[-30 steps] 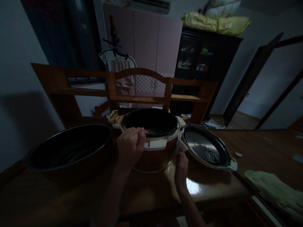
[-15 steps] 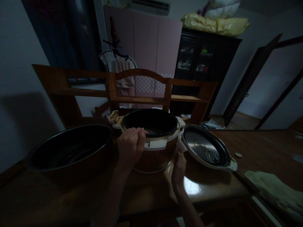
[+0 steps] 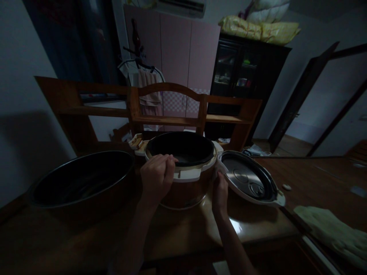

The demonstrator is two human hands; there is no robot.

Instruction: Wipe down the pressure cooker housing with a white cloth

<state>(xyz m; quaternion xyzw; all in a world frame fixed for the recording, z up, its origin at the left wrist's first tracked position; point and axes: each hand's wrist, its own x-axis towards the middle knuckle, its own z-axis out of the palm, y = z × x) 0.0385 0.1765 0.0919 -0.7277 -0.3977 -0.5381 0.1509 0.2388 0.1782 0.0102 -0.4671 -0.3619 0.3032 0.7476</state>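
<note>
The left hand grips the cooker, the right hand a white wipe beside it.

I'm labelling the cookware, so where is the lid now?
In the head view, the lid is right of center, just right of the cooker, with its inner face showing; the right hand is near its left edge.

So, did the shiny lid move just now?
No, it hasn't shifted either way: the lid lies in the same place when compared with the wooden shelf.
</note>
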